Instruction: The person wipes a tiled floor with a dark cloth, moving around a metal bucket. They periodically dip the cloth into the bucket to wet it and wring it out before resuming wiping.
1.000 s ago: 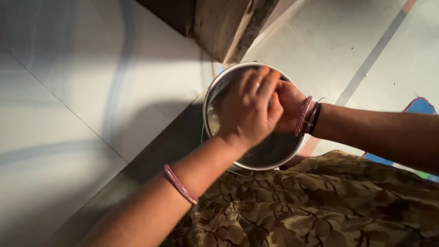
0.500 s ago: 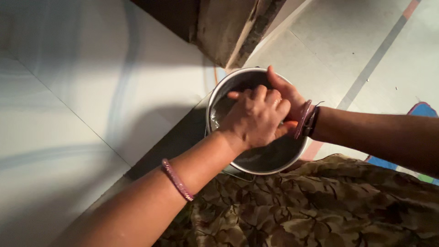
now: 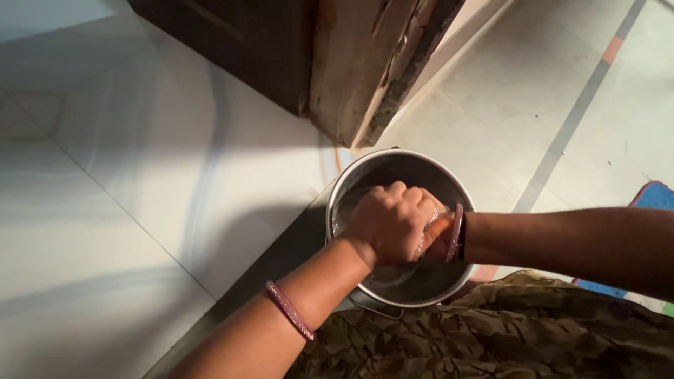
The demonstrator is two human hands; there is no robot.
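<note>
Since half a second ago, your left hand (image 3: pixel 390 223) has curled from loosely spread fingers into a tight fist over your right hand (image 3: pixel 437 235) inside the steel pot (image 3: pixel 400 168).

Both your hands sit together in the middle of the pot, pressed against each other, with water glinting around the knuckles. Your left hand is clenched, its knuckles uppermost; whether it grasps anything beyond your own right hand you cannot tell, since the fist hides it. Your right hand is mostly covered, so its grip cannot be told either. Pink bangles ring your left forearm (image 3: pixel 289 311) and right wrist (image 3: pixel 457 231). The pot stands on the pale tiled floor (image 3: pixel 140 175), just in front of your patterned olive garment (image 3: pixel 491 337) and near the foot of a dark wooden door frame (image 3: pixel 365 70).
</note>
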